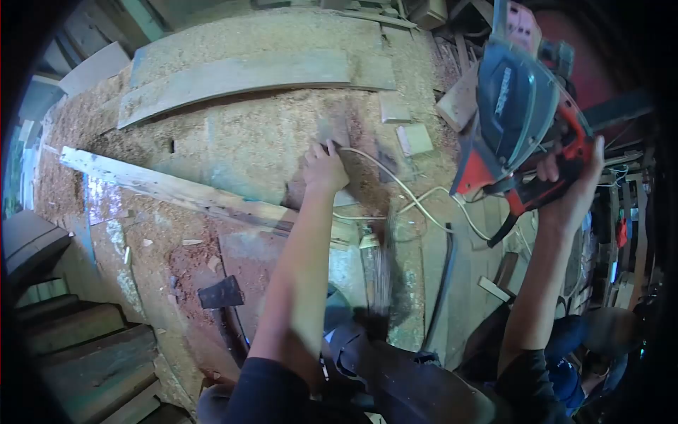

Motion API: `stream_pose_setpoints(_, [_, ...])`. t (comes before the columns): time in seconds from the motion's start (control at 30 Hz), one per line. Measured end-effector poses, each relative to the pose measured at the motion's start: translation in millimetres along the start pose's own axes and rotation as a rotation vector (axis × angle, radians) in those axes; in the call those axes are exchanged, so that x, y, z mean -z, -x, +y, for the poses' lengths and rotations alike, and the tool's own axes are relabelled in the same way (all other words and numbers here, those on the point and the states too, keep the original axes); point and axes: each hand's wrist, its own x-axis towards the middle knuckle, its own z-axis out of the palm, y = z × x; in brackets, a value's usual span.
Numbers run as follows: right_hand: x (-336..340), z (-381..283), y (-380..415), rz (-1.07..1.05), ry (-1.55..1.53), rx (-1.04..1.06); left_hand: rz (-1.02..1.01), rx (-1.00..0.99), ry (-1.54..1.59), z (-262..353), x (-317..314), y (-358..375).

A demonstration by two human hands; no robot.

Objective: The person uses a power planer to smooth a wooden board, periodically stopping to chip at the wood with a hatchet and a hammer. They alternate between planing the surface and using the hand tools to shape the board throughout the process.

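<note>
My right hand (568, 177) is wrapped round the red and black handle of a dark teal power saw (512, 106), lifted at the upper right. A pale cable (424, 206) lies in loops from the saw's side across to my left hand. My left hand (325, 166) reaches down to the sawdust-covered surface near the middle, by the cable's end; its fingers are partly spread, and whether it touches the cable is unclear. Below and left of that hand a long wooden beam (162, 185) lies diagonally, its right end behind my left forearm.
A long curved board (240, 79) lies across the back, with small wood blocks (414, 139) to its right. An axe or hammer head (221, 292) rests at the lower left. Timber (92, 332) is stacked at the left edge. A dark bar (439, 283) stands near my knees.
</note>
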Motion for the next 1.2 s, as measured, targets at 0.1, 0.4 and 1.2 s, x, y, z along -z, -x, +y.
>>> stream_pose_setpoints(0.1, [6,-18,-10,-0.037,-0.016,0.081,-0.166,-0.026,0.075,13,13,-2])
stream_pose_setpoints(0.4, [12,-26,-21,0.02,-0.086,0.292,-0.027,-0.897,0.279,141,-57,148])
stream_pose_setpoints(1.2, [-111,215,23,-0.059,0.303,-0.344,-0.727,-0.93,0.587,-11,-55,232])
